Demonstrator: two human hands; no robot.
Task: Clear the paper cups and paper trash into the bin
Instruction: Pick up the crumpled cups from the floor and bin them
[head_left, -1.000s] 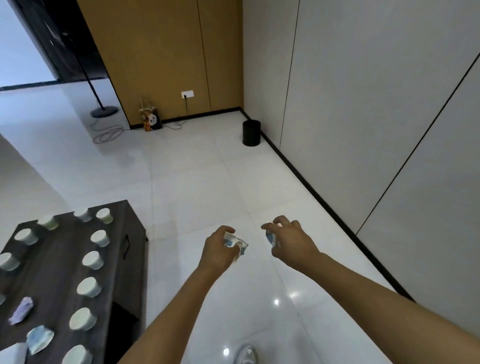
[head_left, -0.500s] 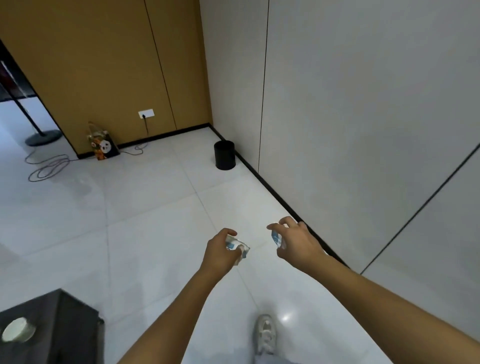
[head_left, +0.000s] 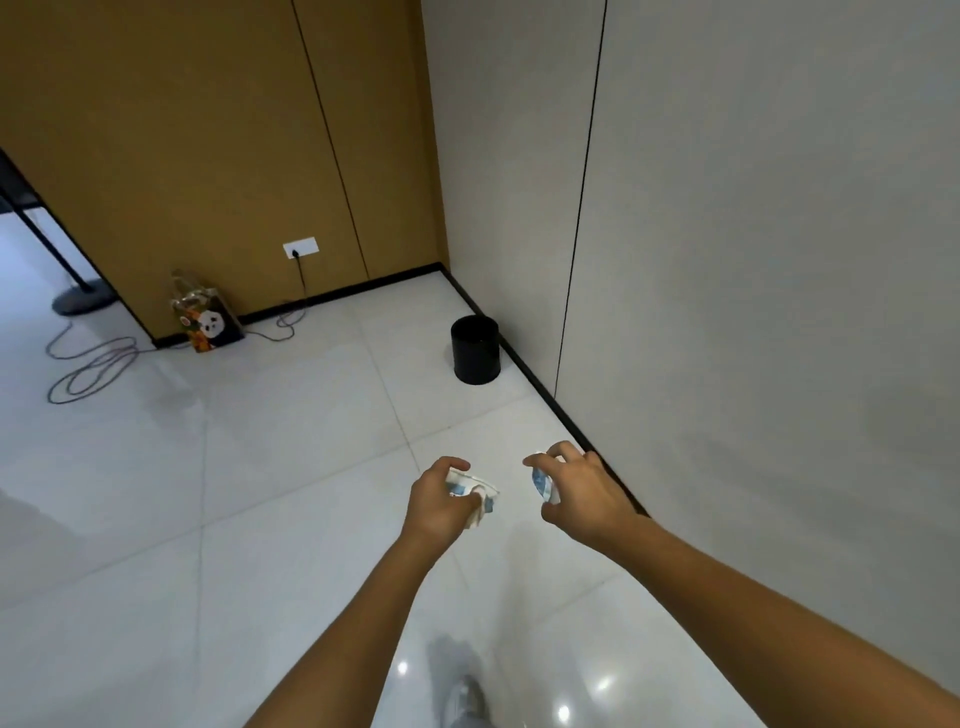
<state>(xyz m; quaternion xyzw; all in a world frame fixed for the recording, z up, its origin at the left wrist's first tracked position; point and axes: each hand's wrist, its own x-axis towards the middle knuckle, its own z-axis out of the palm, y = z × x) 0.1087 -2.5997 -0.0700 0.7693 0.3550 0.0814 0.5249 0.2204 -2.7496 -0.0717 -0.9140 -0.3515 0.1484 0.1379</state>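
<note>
Over the white tiled floor (head_left: 260, 493), the left hand (head_left: 439, 501) grips a crumpled white-and-blue paper cup (head_left: 475, 491), and the right hand (head_left: 579, 493) pinches a second crushed paper piece (head_left: 542, 486) between curled fingers and thumb. Well ahead, the black bin (head_left: 475, 349) stands upright beside the grey wall (head_left: 753, 260); its inside looks dark, contents impossible to tell. Near the wooden panel (head_left: 208, 130) sits a panda-printed bag (head_left: 208, 322).

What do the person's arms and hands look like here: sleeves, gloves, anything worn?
Both forearms are bare as far as the frame shows; no sleeve edge is in view. The left hand and right hand wear no gloves, and no watch, band or ring shows on the wrists or fingers. No markings or cables on either arm.
</note>
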